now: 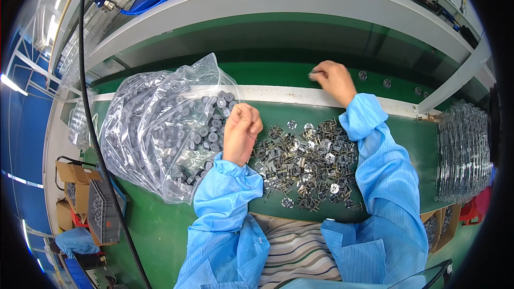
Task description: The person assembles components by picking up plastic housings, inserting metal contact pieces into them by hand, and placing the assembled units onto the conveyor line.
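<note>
My right hand [336, 81] reaches over the green strip at the back of the bench, its fingers pinched on a small shiny metal part [312, 76]. My left hand [242, 131] is closed with curled fingers at the open mouth of a clear plastic bag [144, 123]. Whatever it may hold is hidden. Dark grey round caps [213, 138] fill the bag and spill at its mouth. Between my forearms lies a heap of small metal parts with pins [308, 160]. A few similar parts [363, 75] stand spaced apart on the back strip, to the right of my right hand.
Stacked clear plastic trays [463, 152] stand at the bench's right end. A white rail [284, 93] crosses behind the heap, and a grey shelf beam [300, 8] spans above. A black cable [88, 107] hangs at the left. Cardboard boxes [80, 187] and a grey crate [104, 211] sit lower left.
</note>
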### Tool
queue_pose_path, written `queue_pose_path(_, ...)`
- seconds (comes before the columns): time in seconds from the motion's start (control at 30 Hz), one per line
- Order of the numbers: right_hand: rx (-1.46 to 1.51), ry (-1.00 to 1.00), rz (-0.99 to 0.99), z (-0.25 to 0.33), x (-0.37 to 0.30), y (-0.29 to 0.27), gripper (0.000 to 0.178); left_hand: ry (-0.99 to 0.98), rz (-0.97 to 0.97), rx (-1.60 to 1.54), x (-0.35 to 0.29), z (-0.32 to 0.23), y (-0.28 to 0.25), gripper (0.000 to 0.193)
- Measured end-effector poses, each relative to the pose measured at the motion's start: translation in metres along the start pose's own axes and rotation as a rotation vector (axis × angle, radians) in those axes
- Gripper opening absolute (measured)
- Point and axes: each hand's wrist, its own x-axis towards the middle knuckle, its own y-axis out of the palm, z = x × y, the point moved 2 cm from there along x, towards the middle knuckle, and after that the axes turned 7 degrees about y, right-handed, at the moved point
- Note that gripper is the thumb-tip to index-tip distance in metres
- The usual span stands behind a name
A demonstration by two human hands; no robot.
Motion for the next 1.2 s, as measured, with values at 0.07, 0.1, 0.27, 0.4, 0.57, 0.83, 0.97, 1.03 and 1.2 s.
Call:
queue_pose_path(0.07, -0.291, 0.073, -0.109, -0.025, 0.002, -0.005, 0.016, -0.057, -0.079, -0.148, 0.001, -0.004, 0.004, 0.012)
queue_pose_path(0.1, -0.354, 0.082, -0.128, -0.037, 0.001, -0.008, 0.015, -0.12, -0.156, -0.296, 0.001, -0.003, 0.006, 0.013)
queue_pose_path(0.27, -0.581, -0.084, -0.284, -0.015, -0.001, -0.012, 0.022, -0.036, -0.015, -0.266, 0.001, 0.002, -0.003, 0.023)
queue_pose_path(0.4, 0.017, -0.193, 0.414, 0.021, -0.01, 0.002, 0.031, 0.088, -0.034, 0.189, -0.002, 0.003, 0.013, 0.036)
queue_pose_path(0.57, 0.213, -0.404, 0.735, 0.065, -0.044, 0.027, 0.023, -0.12, 0.033, -0.153, 0.0, -0.002, 0.009, 0.054)
queue_pose_path(0.83, 0.098, -0.369, 0.636, 0.068, -0.045, 0.027, 0.013, -0.275, 0.049, -0.369, -0.002, 0.001, 0.004, 0.05)
queue_pose_path(0.97, 0.225, -0.426, 0.707, 0.062, -0.045, 0.028, 0.01, -0.237, -0.089, -0.262, -0.002, 0.001, 0.014, 0.046)
queue_pose_path(1.03, 0.193, -0.392, 0.669, 0.06, -0.042, 0.034, 0.012, -0.203, -0.13, -0.174, -0.002, 0.003, 0.011, 0.044)
queue_pose_path(1.2, 0.552, -0.023, 0.471, 0.073, -0.035, 0.018, 0.012, -0.071, 0.062, 0.125, -0.003, 0.009, 0.017, 0.039)
